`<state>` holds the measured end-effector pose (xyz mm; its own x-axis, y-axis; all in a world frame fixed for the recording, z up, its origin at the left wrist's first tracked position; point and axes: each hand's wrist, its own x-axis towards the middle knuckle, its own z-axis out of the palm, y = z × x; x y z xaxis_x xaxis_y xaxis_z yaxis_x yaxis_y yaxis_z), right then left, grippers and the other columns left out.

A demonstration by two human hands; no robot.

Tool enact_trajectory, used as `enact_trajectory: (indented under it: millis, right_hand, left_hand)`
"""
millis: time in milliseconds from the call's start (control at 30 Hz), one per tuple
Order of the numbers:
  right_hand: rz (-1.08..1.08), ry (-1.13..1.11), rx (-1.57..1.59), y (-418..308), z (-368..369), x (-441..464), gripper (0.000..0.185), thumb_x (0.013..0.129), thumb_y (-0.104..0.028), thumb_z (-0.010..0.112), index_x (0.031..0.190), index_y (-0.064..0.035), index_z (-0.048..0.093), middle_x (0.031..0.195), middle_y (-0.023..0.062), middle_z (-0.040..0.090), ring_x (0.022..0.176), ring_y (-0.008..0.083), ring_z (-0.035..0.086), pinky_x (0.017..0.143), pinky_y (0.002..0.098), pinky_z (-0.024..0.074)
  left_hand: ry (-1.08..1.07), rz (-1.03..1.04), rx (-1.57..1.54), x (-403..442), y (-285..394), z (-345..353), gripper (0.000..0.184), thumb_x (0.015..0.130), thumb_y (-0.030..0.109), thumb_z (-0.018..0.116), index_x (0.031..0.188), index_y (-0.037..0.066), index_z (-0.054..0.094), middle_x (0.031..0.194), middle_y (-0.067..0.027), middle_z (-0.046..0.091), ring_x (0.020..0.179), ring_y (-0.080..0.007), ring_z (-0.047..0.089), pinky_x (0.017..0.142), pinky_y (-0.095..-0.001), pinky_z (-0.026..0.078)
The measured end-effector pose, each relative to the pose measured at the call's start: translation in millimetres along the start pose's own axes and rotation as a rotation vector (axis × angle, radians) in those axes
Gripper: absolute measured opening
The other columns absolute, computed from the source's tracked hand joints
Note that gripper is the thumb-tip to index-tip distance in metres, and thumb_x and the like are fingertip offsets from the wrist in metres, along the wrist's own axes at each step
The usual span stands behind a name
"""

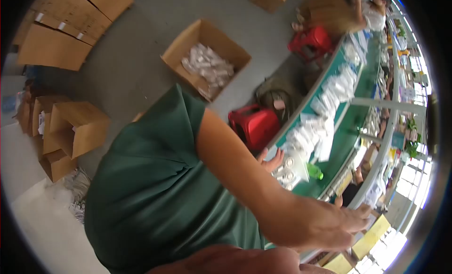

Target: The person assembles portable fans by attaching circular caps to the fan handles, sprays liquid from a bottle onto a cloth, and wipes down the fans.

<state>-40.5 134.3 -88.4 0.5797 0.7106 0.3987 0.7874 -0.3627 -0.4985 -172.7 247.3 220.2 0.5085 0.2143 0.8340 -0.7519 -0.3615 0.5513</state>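
A bare arm comes out of a dark green sleeve and reaches across to the right, ending in my left hand [332,224]. That hand is blurred. Its fingers look partly stretched, with nothing visible in them, in front of the yellow panels. Another hand [272,160], fingers apart, shows behind the forearm at the edge of the green conveyor belt [346,130], beside white packets [303,140]. I cannot tell whose it is. Blurred skin fills the bottom edge, perhaps my right hand or arm, with its fingers hidden. A bright green bottle [314,171] lies by the packets.
Two red stools [256,125] stand along the belt. An open carton [188,41] on the floor holds clear-wrapped items. More cartons [77,125] stand at the left. Another person [374,15] sits at the far end, and a metal frame [391,104] runs above the line.
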Motion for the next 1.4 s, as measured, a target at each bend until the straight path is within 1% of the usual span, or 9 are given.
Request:
enact_trajectory:
  millis: [100, 133, 200, 233, 333, 500, 667, 800, 1400]
  right_hand:
    - [0.283, -0.025, -0.371, -19, 31, 18, 0.055, 0.089, -0.023, 0.068, 0.132, 0.0059, 0.05, 0.139, 0.0275, 0.045, 0.13, 0.0444, 0.042, 0.11, 0.0509, 0.0333]
    - [0.432, -0.048, -0.575, -25, 40, 23, 0.055, 0.089, -0.023, 0.068, 0.132, 0.0058, 0.049, 0.139, 0.0275, 0.045, 0.131, 0.0443, 0.042, 0.11, 0.0509, 0.0333]
    - [-0.116, -0.109, 0.097, 27, 1, 24, 0.055, 0.089, -0.022, 0.067, 0.132, 0.0052, 0.048, 0.138, 0.0273, 0.045, 0.131, 0.0442, 0.041, 0.11, 0.0509, 0.0331]
    - [0.122, -0.038, 0.111, 30, 4, 23, 0.053, 0.089, -0.021, 0.066, 0.132, 0.0052, 0.049, 0.14, 0.0271, 0.044, 0.131, 0.0441, 0.041, 0.11, 0.0503, 0.0327]
    - [0.161, -0.038, 0.127, 59, 2, 29, 0.049, 0.09, -0.019, 0.065, 0.131, 0.0053, 0.05, 0.135, 0.0253, 0.049, 0.128, 0.042, 0.045, 0.111, 0.0475, 0.0326]
    - [0.16, -0.126, 0.142, 102, 6, 33, 0.048, 0.089, -0.017, 0.065, 0.128, 0.0067, 0.05, 0.129, 0.0266, 0.053, 0.121, 0.0431, 0.05, 0.105, 0.0476, 0.0387]
    - [0.13, -0.136, 0.133, 103, 4, 45, 0.044, 0.089, -0.016, 0.065, 0.125, 0.0064, 0.054, 0.118, 0.0248, 0.061, 0.111, 0.0393, 0.058, 0.099, 0.0445, 0.044]
    - [0.208, -0.225, 0.362, 83, 11, 53, 0.038, 0.092, -0.017, 0.064, 0.123, 0.0031, 0.058, 0.109, 0.0189, 0.069, 0.098, 0.029, 0.069, 0.088, 0.0376, 0.0527]
    - [0.226, -0.405, 0.333, 90, 48, 95, 0.033, 0.092, -0.015, 0.063, 0.12, 0.0034, 0.06, 0.111, 0.019, 0.069, 0.103, 0.0279, 0.069, 0.09, 0.0362, 0.0526]
  left_hand:
    - [-0.204, -0.389, -0.512, -14, -23, -45, 0.037, 0.104, 0.027, 0.045, 0.123, 0.002, 0.066, 0.152, -0.021, 0.038, 0.136, -0.0354, 0.044, 0.114, -0.0497, 0.026]
    - [-0.238, -0.342, -0.19, -35, -44, -50, 0.035, 0.1, 0.028, 0.051, 0.101, -0.002, 0.071, 0.12, -0.0223, 0.064, 0.117, -0.0357, 0.059, 0.108, -0.0442, 0.036]
    - [-0.279, -0.527, 0.152, -86, -79, -66, 0.029, 0.096, 0.026, 0.058, 0.089, 0.002, 0.073, 0.111, -0.0138, 0.071, 0.111, -0.0299, 0.064, 0.111, -0.0536, 0.034]
    - [-0.247, -0.651, 0.385, -130, -104, -72, 0.034, 0.097, 0.027, 0.058, 0.076, 0.005, 0.071, 0.102, -0.0108, 0.073, 0.108, -0.0273, 0.065, 0.11, -0.0527, 0.035]
    - [-0.051, -1.496, 0.632, -222, -119, -101, 0.054, 0.099, 0.042, 0.049, 0.059, 0.008, 0.064, 0.06, -0.006, 0.065, 0.067, -0.0277, 0.068, 0.091, -0.0425, 0.05]
    - [-0.263, -1.745, 0.913, -399, -107, -112, 0.049, 0.098, 0.038, 0.046, 0.079, 0.001, 0.072, 0.089, -0.0235, 0.07, 0.093, -0.0416, 0.067, 0.087, -0.0499, 0.05]
    - [-0.099, -1.905, 0.911, -497, -73, -104, 0.036, 0.097, 0.022, 0.045, 0.118, 0.0, 0.065, 0.1, -0.0212, 0.071, 0.103, -0.0401, 0.064, 0.091, -0.0482, 0.049]
    - [-0.156, -1.868, 0.557, -541, -73, -89, 0.033, 0.096, 0.018, 0.044, 0.113, 0.0, 0.066, 0.098, -0.0207, 0.07, 0.095, -0.0392, 0.065, 0.086, -0.0479, 0.05]
    - [0.058, -2.023, 0.683, -498, -115, -130, 0.035, 0.096, 0.017, 0.044, 0.119, 0.0, 0.063, 0.099, -0.0189, 0.071, 0.096, -0.035, 0.066, 0.085, -0.0448, 0.051]
